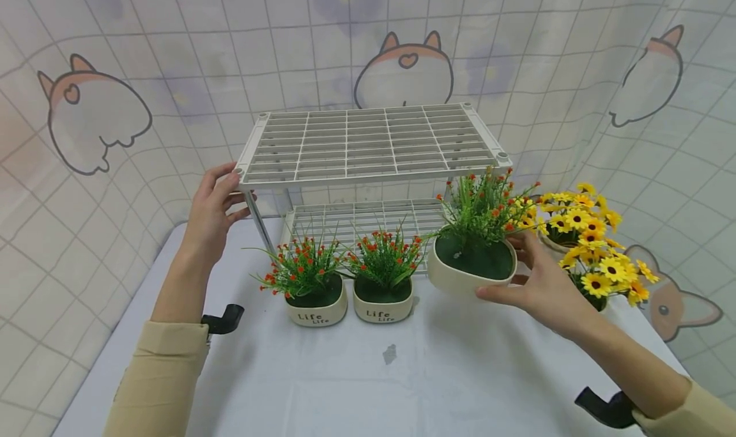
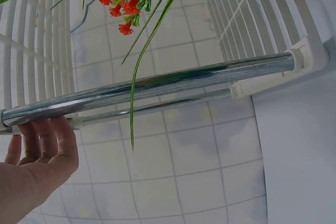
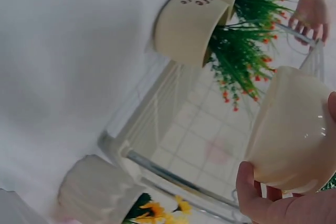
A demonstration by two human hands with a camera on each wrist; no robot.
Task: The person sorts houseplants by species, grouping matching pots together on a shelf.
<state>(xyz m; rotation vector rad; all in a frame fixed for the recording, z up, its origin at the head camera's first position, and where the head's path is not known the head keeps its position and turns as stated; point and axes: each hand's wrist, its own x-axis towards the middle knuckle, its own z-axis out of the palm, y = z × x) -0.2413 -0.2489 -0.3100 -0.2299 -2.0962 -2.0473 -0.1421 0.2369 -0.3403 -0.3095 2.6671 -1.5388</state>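
Note:
My right hand (image 1: 543, 277) grips a cream oval pot with a red-flowered artificial plant (image 1: 474, 258), lifted and tilted toward me at the right front of a two-tier white wire shelf rack (image 1: 374, 146). The right wrist view shows the fingers on the pot's smooth wall (image 3: 294, 135). My left hand (image 1: 213, 207) holds the rack's upper front-left corner; its curled fingers (image 2: 63, 137) lie by the metal post (image 2: 157, 85) in the left wrist view. Two matching red-flowered pots, one at the left (image 1: 316, 306) and one beside it (image 1: 382, 299), stand before the rack, marked "Life".
Yellow-flowered potted plants (image 1: 609, 274) stand on the right of the white-covered table (image 1: 356, 379). The rack's lower tier (image 1: 368, 216) lies behind the red-flowered pots. A tile-patterned curtain with cartoon animals (image 1: 190, 41) surrounds the table.

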